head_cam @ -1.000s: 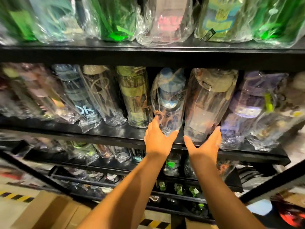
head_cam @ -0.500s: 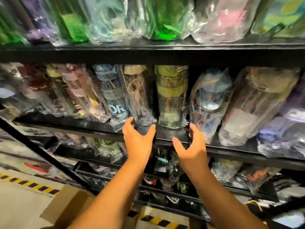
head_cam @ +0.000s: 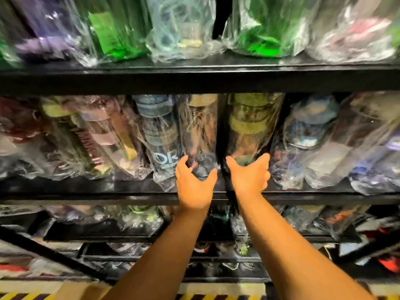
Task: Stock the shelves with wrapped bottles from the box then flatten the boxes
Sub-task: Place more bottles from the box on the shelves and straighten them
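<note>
Plastic-wrapped bottles stand in a row on the black middle shelf (head_cam: 108,197). My left hand (head_cam: 193,187) cups the base of a clear bottle with a tan cap (head_cam: 202,135), fingers and thumb spread around it. My right hand (head_cam: 249,176) reaches the base of an olive-banded bottle (head_cam: 251,126), fingers spread against its wrapping. A blue-lettered bottle (head_cam: 161,146) leans just left of my left hand. A blue-capped bottle (head_cam: 303,137) stands right of my right hand. No box of bottles shows clearly.
The upper shelf (head_cam: 194,81) carries green, purple and clear wrapped bottles (head_cam: 114,33). Lower shelves (head_cam: 97,232) hold more wrapped goods. A cardboard edge (head_cam: 82,289) and yellow-black floor tape (head_cam: 216,296) lie at the bottom.
The view has swung left along the shelf. Both hands shifted left from the blue-capped bottle to the tan-capped and olive-banded bottles and rose to their bases.
</note>
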A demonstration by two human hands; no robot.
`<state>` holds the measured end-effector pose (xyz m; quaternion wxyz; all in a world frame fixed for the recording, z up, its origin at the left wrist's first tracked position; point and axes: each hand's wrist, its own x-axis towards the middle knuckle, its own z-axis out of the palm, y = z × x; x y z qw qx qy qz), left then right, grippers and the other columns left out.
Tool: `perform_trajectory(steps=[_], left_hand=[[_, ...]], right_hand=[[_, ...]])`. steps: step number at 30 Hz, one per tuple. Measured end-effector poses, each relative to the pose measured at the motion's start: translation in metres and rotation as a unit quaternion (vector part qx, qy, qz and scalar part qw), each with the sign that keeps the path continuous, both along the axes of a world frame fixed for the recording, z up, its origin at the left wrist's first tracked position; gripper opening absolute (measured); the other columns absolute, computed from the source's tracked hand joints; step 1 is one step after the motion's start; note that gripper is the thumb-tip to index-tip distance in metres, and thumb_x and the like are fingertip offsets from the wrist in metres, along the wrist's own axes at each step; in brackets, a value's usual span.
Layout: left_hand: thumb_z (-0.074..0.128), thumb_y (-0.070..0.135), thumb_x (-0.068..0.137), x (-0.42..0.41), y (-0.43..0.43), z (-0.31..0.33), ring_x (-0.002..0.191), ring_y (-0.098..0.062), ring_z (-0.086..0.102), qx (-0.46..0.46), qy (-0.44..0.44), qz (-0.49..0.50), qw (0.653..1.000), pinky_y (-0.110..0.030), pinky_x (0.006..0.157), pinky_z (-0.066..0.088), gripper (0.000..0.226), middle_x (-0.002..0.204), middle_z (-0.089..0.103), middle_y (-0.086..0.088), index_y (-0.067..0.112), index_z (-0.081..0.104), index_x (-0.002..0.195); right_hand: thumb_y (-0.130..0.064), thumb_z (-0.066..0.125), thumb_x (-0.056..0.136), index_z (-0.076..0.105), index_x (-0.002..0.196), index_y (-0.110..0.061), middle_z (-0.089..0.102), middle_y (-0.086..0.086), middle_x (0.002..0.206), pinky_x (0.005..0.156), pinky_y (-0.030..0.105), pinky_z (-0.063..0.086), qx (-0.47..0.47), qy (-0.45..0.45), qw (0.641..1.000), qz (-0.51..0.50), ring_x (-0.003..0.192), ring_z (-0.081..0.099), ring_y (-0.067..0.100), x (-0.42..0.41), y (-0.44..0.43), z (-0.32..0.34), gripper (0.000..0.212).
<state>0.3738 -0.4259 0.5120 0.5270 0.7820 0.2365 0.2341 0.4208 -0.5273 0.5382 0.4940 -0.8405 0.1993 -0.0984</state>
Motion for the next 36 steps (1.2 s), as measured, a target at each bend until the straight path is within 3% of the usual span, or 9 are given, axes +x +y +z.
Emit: perform_trajectory(steps=[3, 5, 9, 12, 20, 25, 29, 36], left_hand=[[0.08, 0.046, 0.076, 0.002, 0.003, -0.003, 0.126, -0.017, 0.053, 0.013, 0.003, -0.001, 1.0, -0.05, 0.104, 0.044, 0.09, 0.145, 0.046, 0.002, 0.019, 0.034, 0.149], [0.08, 0.045, 0.077, 0.001, 0.004, -0.003, 0.126, -0.017, 0.052, 0.017, 0.013, -0.001, 1.0, -0.05, 0.106, 0.042, 0.09, 0.145, 0.046, 0.002, 0.022, 0.032, 0.15], [0.081, 0.041, 0.078, -0.001, 0.002, -0.002, 0.128, -0.018, 0.051, 0.02, 0.005, -0.001, 1.0, -0.048, 0.108, 0.039, 0.091, 0.147, 0.044, 0.002, 0.021, 0.03, 0.15], [0.08, 0.04, 0.078, 0.002, -0.001, -0.003, 0.134, -0.023, 0.047, 0.025, 0.002, 0.02, 0.999, -0.05, 0.11, 0.035, 0.09, 0.149, 0.042, -0.002, 0.017, 0.031, 0.15], [0.078, 0.044, 0.079, 0.013, -0.017, 0.004, 0.143, -0.026, 0.035, 0.032, 0.037, 0.086, 0.995, -0.047, 0.116, 0.026, 0.096, 0.155, 0.035, -0.005, 0.014, 0.025, 0.153], [0.077, 0.053, 0.078, 0.022, -0.026, 0.008, 0.141, -0.032, 0.038, 0.044, 0.062, 0.104, 0.992, -0.05, 0.115, 0.029, 0.103, 0.157, 0.031, -0.009, 0.01, 0.022, 0.153], [0.077, 0.046, 0.081, 0.028, -0.029, 0.013, 0.14, -0.033, 0.038, 0.044, 0.074, 0.114, 0.99, -0.045, 0.112, 0.035, 0.101, 0.158, 0.027, -0.01, 0.007, 0.02, 0.154], [0.077, 0.041, 0.083, 0.024, -0.032, 0.014, 0.133, -0.034, 0.046, 0.042, 0.051, 0.137, 0.988, -0.042, 0.102, 0.042, 0.095, 0.158, 0.028, -0.006, 0.012, 0.022, 0.154]], right_hand=[[-0.05, 0.079, 0.07, 0.042, 0.117, -0.008, 0.054, 0.013, 0.129, 0.101, 0.054, 0.037, -0.014, 0.011, 0.999, -0.028, 0.123, 0.045, 0.037, 0.005, 0.006, -0.001, 0.074], [-0.05, 0.079, 0.07, 0.046, 0.115, -0.009, 0.055, 0.011, 0.128, 0.1, 0.052, 0.038, -0.022, 0.005, 0.999, -0.033, 0.122, 0.045, 0.036, 0.002, 0.006, -0.001, 0.069], [-0.049, 0.079, 0.073, 0.05, 0.126, -0.009, 0.054, 0.01, 0.133, 0.103, 0.055, 0.036, -0.021, -0.034, 0.999, -0.033, 0.128, 0.038, 0.036, -0.006, 0.005, -0.004, 0.072], [-0.051, 0.078, 0.075, 0.045, 0.139, -0.013, 0.049, 0.009, 0.141, 0.107, 0.055, 0.033, -0.032, -0.045, 0.998, -0.025, 0.134, 0.033, 0.036, -0.016, 0.004, -0.007, 0.082], [-0.051, 0.078, 0.076, 0.033, 0.149, -0.017, 0.04, 0.008, 0.15, 0.11, 0.053, 0.027, -0.031, -0.045, 0.998, 0.033, 0.139, 0.026, 0.032, -0.036, -0.015, -0.011, 0.092], [-0.041, 0.078, 0.08, 0.019, 0.155, -0.021, 0.027, 0.003, 0.157, 0.111, 0.045, 0.027, 0.013, -0.046, 0.993, 0.108, 0.142, 0.018, 0.023, -0.044, -0.035, -0.011, 0.098], [-0.039, 0.077, 0.081, 0.017, 0.156, -0.026, 0.023, -0.004, 0.158, 0.112, 0.046, 0.026, 0.04, -0.041, 0.985, 0.161, 0.143, 0.014, 0.017, -0.045, -0.043, -0.015, 0.097], [-0.036, 0.08, 0.079, 0.022, 0.155, -0.021, 0.027, 0.005, 0.156, 0.11, 0.05, 0.028, 0.033, -0.066, 0.98, 0.185, 0.14, 0.021, 0.027, -0.044, -0.047, -0.019, 0.097]])
